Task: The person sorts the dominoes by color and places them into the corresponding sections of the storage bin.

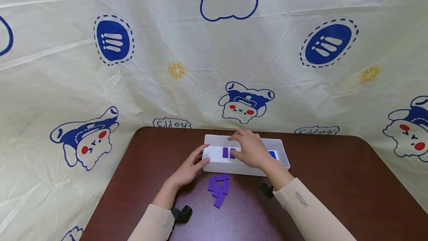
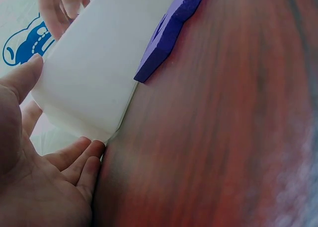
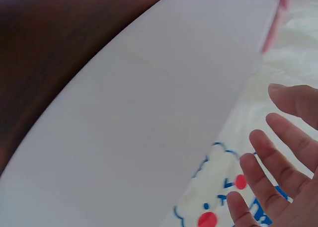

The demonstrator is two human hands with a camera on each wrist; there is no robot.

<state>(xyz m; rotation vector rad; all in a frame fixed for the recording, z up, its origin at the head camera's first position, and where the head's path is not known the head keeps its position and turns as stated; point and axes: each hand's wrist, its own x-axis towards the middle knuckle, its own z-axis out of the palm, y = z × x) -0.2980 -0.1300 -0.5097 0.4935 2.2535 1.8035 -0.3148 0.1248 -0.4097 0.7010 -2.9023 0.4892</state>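
A long white box (image 1: 234,169) stands near the far edge of the table. My left hand (image 1: 187,168) holds its left end; in the left wrist view the thumb lies by the upper edge and the other fingers reach round the end wall. Over the box hovers my right hand (image 1: 251,150), its fingers spread with nothing between them in the right wrist view. Two flat purple tiles (image 1: 225,152) lie side by side inside the box, one partly covered by the right thumb. At the box's right end a blue piece (image 1: 272,154) shows beside the right wrist.
Several loose purple tiles (image 1: 217,189) lie in a cluster on the brown table (image 1: 150,181), just in front of the box. Behind the table's far edge hangs a pale printed curtain (image 1: 150,96). A dark band (image 1: 182,214) is worn on the left wrist.
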